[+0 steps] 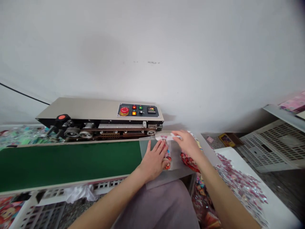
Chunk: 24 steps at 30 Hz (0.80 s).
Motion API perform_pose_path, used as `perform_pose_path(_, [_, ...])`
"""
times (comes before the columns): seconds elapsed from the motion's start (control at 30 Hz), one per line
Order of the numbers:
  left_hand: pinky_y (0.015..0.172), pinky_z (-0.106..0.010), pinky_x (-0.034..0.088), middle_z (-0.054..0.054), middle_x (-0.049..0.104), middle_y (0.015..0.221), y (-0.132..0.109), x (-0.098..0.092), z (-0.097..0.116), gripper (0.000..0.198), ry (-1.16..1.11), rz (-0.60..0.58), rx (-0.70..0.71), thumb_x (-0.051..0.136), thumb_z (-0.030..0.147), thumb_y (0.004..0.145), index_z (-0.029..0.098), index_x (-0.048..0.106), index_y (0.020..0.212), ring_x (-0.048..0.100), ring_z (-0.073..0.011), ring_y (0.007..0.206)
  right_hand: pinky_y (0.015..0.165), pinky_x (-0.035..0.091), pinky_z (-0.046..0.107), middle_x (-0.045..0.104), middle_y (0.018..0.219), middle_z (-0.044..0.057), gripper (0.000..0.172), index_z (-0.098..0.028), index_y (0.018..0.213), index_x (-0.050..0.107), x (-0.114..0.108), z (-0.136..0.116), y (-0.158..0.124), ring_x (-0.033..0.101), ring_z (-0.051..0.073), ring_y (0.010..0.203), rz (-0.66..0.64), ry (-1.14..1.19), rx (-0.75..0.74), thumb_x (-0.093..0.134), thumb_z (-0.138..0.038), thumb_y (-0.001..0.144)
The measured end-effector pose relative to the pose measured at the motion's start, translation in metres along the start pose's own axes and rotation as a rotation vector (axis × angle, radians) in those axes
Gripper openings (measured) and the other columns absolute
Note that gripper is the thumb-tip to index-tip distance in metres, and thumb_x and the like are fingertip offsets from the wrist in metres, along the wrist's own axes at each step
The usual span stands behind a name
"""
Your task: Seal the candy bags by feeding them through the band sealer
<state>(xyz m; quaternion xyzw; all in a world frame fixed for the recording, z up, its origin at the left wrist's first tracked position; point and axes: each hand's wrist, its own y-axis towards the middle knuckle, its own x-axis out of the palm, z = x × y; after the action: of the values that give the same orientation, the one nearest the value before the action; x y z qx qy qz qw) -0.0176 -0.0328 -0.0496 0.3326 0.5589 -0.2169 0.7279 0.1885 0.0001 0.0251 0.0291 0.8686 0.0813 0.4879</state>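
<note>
A clear plastic bag (167, 163) with a red and pink printed picture lies at the right end of a green conveyor belt (71, 162). My left hand (154, 159) rests flat on it, fingers spread. At the bag's top edge my right hand (187, 143) is closed in a pinch on the clear-and-white strip. This edge sits just beside the feed end of a band sealing machine (95, 109), close to its roller (151, 132). Under my right wrist lies a pile of red printed packets (189, 161), partly hidden.
Many small pink-and-clear packets (240, 181) cover a white surface on the right. White plastic crates (269, 146) stand beyond it. Colourful packets (28, 136) lie behind the belt at left. The machine's control panel (139, 110) has lit buttons and a red stop knob.
</note>
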Motion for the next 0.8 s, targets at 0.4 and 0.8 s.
perform_pose_path(0.4, [0.120,-0.068,0.010,-0.013,0.037,0.160,-0.017,-0.009,-0.016,0.057,0.057,0.062,-0.110,0.029,0.048,0.105,0.017,0.044,0.150,0.028,-0.0302,0.150,0.110,0.037,0.057,0.037,0.160,0.012,0.059,-0.025,0.153,0.040,0.032,0.034,-0.079,0.037,0.035,0.143,0.158,-0.425,0.219,0.033,-0.051,0.101])
perform_pose_path(0.8, [0.120,-0.067,0.015,-0.016,0.048,0.152,-0.048,-0.048,-0.040,0.045,0.137,0.060,-0.207,0.037,0.028,0.103,0.012,0.058,0.138,0.040,-0.0346,0.144,0.114,0.021,0.064,0.038,0.157,0.021,0.061,-0.010,0.149,0.046,0.070,-0.059,-0.050,0.031,0.043,0.145,0.124,-0.525,0.145,0.042,-0.048,0.101])
